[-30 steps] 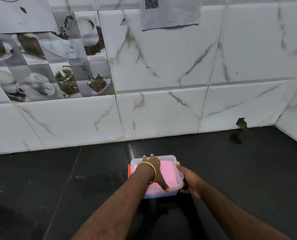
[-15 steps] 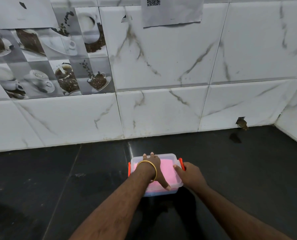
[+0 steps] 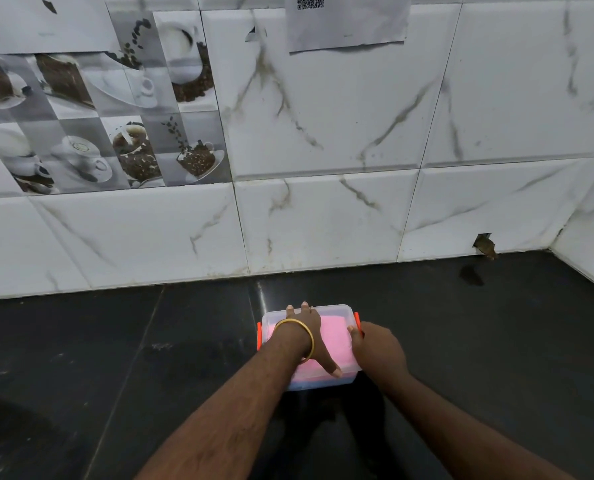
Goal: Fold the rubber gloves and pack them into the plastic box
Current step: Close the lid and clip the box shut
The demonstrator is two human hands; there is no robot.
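Note:
A clear plastic box point(image 3: 339, 310) with its lid on stands on the black counter near the wall. Folded pink rubber gloves point(image 3: 333, 336) show through the lid. My left hand point(image 3: 306, 329), with a gold bangle on the wrist, lies flat on the lid with its fingers spread, pressing down. My right hand point(image 3: 375, 348) is at the box's right side, its thumb and fingers curled round the orange right clip point(image 3: 357, 319). The orange left clip point(image 3: 259, 336) stands upright against the box's left side.
The black counter point(image 3: 115, 358) runs back to a white marble-tile wall point(image 3: 323, 220). A side wall point(image 3: 593, 258) closes the right corner. A small broken hole point(image 3: 484, 244) sits low in the tile. A sheet with a QR code point(image 3: 344, 22) hangs above.
My right hand has moved from the box's lower right side up to the right clip, and the orange clip now stands raised against the box. My left hand has stayed pressed on the lid.

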